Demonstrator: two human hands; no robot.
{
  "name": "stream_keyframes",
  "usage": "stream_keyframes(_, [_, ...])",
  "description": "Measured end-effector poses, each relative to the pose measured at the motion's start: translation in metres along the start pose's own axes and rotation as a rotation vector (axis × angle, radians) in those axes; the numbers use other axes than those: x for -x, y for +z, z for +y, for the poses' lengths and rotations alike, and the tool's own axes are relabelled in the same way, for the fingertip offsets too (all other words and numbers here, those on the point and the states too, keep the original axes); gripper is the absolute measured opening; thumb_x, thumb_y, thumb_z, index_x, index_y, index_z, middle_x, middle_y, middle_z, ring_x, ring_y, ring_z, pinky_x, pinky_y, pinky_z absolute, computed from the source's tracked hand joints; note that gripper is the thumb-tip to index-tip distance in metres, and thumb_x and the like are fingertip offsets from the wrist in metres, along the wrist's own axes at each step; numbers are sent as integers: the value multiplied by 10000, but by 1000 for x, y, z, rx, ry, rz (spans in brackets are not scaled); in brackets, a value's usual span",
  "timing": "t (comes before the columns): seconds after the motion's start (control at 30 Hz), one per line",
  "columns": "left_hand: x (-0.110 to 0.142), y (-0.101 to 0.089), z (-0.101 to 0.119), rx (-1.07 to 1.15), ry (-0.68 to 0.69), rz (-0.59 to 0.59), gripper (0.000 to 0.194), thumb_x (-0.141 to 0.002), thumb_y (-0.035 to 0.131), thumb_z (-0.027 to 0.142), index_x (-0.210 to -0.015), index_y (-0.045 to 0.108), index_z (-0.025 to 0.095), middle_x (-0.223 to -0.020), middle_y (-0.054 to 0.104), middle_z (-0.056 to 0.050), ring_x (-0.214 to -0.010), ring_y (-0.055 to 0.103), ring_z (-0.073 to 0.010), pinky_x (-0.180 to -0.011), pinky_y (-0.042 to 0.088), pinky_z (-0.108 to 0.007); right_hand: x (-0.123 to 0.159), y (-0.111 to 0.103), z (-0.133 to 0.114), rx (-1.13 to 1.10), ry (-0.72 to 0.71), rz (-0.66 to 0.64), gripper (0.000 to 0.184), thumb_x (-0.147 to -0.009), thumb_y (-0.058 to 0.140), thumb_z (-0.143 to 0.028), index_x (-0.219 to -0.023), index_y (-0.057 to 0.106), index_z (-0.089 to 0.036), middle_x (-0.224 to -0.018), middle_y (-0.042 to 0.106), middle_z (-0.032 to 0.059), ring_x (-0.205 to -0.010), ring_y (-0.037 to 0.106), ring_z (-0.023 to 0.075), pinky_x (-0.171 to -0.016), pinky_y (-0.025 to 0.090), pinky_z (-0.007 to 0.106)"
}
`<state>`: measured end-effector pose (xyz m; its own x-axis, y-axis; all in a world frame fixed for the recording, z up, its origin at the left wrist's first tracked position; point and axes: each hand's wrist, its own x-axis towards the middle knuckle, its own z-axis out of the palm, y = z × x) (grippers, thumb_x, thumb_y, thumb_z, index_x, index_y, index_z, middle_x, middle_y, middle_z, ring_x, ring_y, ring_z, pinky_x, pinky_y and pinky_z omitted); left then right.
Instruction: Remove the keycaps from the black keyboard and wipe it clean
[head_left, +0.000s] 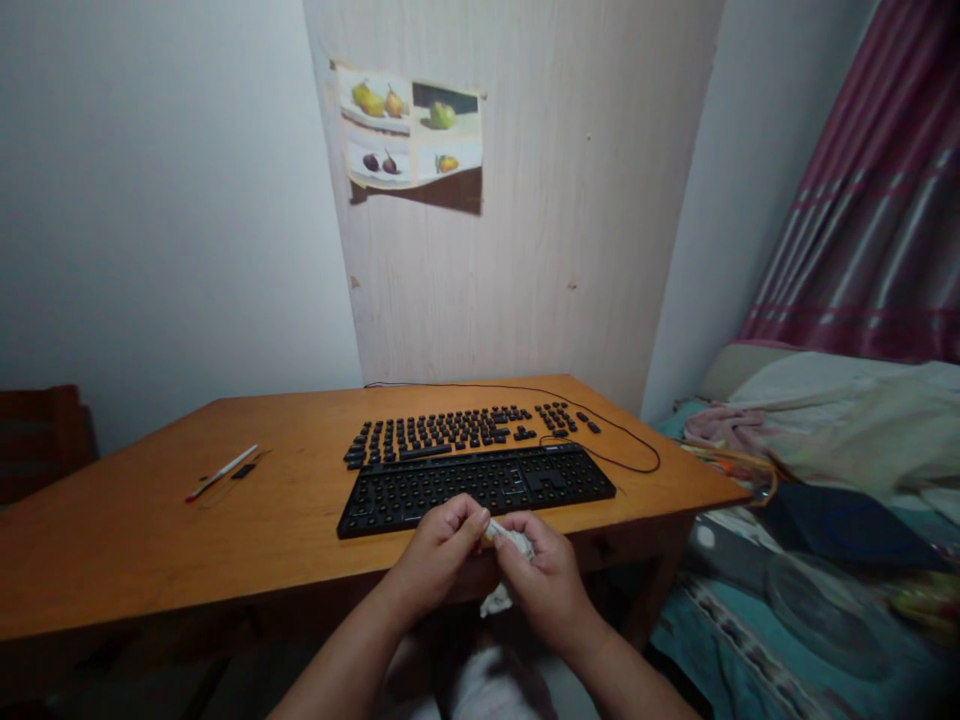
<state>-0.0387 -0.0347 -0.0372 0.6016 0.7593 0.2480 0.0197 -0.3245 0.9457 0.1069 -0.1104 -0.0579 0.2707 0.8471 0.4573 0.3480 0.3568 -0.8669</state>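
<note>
In front of the table's near edge, my right hand (546,572) is closed around a crumpled white cloth (517,541), part of which hangs below the fingers. My left hand (441,548) is closed too, its thumb and fingertips pinched at the upper end of the cloth. Whether anything small sits inside that pinch cannot be seen. Just beyond both hands lies a black keyboard base (480,487) with its keycaps off. Behind it, loose black keycaps (442,430) are spread on the table in the layout of a keyboard.
A thin white stick with a red end (223,472) and a small black piece (243,470) lie on the left of the wooden table (135,530). The keyboard's cable (652,455) loops at the right. A bed with piled cloth (817,400) stands on the right.
</note>
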Motion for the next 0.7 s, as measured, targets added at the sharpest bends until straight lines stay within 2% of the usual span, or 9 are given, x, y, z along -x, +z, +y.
stream_keyframes(0.13, [2, 2, 3, 2, -4, -37, 286, -878, 589, 436, -984, 596, 171, -802, 586, -4, -732, 519, -140, -671, 399, -239, 4, -3, 6, -81, 104, 3, 220, -859, 592, -376, -830, 637, -163, -702, 599, 5, -640, 522, 141, -580, 414, 231])
stream_keyframes(0.33, [3, -3, 9, -138, -9, -58, 284, -896, 552, 433, -811, 606, 167, -766, 592, -16, -733, 513, -154, -682, 401, -246, 4, -5, 9, -177, 202, -75, 282, -840, 634, -442, -828, 623, -160, -672, 572, -8, -604, 481, 123, -549, 381, 220])
stream_keyframes(0.5, [6, -6, 2, -71, -13, -43, 263, -904, 544, 424, -860, 599, 171, -786, 585, -16, -734, 512, -151, -683, 405, -243, -2, -6, 0, -325, 292, -156, 355, -810, 678, -468, -983, 689, -158, -885, 691, 61, -783, 587, 180, -701, 459, 268])
stream_keyframes(0.7, [8, -5, 1, -77, -3, -33, 251, -910, 538, 415, -862, 610, 179, -799, 583, -21, -739, 515, -157, -657, 406, -234, -6, -7, -7, -266, 449, -121, 358, -747, 715, -501, -817, 681, -151, -683, 611, 8, -630, 510, 134, -583, 391, 228])
